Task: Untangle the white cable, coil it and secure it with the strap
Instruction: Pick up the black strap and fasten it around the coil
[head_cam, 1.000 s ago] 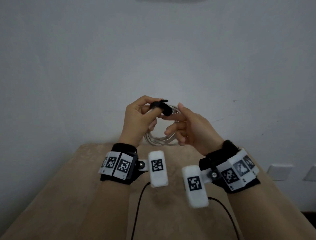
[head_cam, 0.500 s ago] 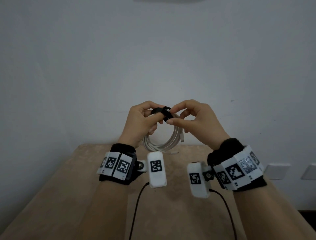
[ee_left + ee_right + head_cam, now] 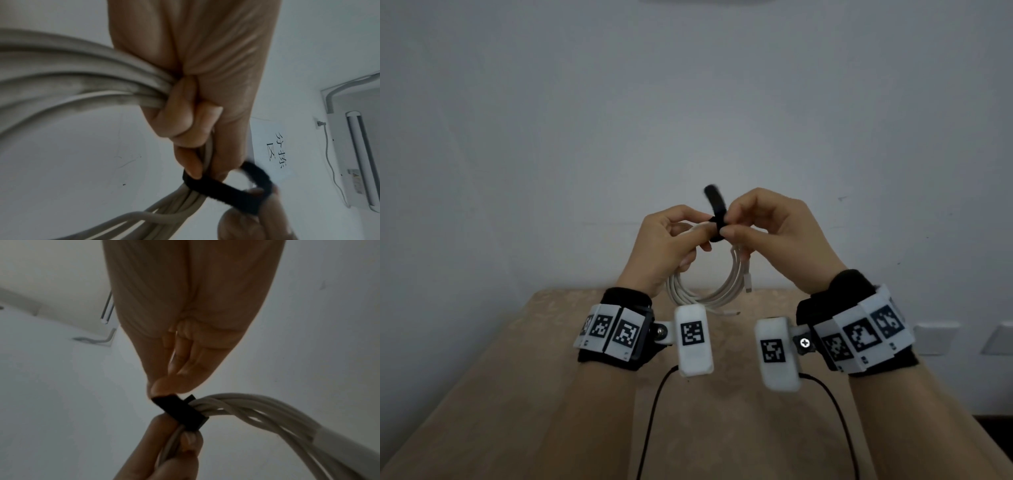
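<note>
Your left hand (image 3: 664, 246) clamps the coiled white round cable (image 3: 709, 291) at centre frame, above the tan bench (image 3: 551, 394); your right hand (image 3: 774, 236) pinches the black fabric strap (image 3: 717, 209), whose free tail points up, crosswise to the strands.

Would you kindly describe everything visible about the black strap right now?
The black strap is a narrow, matte band that looks like fabric. It loops around the gathered strands of the white cable at the top of the coil, held in the air above the table. One free end sticks upward, blurred. The right hand pinches it, while the left hand grips the cable strands beside it, a fingertip touching the band.
</note>
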Demonstrator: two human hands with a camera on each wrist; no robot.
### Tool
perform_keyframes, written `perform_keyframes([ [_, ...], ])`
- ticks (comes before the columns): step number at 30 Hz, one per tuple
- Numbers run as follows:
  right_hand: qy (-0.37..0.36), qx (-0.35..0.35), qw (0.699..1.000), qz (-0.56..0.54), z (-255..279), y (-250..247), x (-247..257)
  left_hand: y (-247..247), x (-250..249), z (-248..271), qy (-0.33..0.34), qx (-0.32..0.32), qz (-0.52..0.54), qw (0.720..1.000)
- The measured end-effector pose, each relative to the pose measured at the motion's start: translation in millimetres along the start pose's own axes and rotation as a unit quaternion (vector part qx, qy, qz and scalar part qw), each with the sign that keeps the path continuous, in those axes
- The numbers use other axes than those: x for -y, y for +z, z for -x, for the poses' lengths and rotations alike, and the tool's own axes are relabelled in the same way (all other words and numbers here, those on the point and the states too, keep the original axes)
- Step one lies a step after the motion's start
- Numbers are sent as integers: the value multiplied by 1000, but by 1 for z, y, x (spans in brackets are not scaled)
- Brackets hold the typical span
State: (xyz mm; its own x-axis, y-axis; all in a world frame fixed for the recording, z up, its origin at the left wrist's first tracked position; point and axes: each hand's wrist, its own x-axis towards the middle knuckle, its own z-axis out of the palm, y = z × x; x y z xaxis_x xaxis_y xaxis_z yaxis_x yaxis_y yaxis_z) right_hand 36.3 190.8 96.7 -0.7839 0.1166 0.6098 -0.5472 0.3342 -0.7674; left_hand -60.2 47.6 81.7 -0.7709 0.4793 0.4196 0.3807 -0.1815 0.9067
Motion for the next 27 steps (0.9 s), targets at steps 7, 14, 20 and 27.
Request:
perform_keyframes([
  [7, 47, -31, 997, -58, -1, -6, -3, 2, -1, 1, 6, 19, -16, 1000],
  [14, -17, -131, 991, 33, -2, -1, -6, 3, -3, 3, 7, 59, -6, 998],
  [20, -33, -148, 988, 39, -2, 2, -11, 3, -4, 3, -4, 89, -6, 996],
  [27, -21, -146, 988, 37, -3, 0, -13, 4, -4, 4, -8, 113, 15, 993],
])
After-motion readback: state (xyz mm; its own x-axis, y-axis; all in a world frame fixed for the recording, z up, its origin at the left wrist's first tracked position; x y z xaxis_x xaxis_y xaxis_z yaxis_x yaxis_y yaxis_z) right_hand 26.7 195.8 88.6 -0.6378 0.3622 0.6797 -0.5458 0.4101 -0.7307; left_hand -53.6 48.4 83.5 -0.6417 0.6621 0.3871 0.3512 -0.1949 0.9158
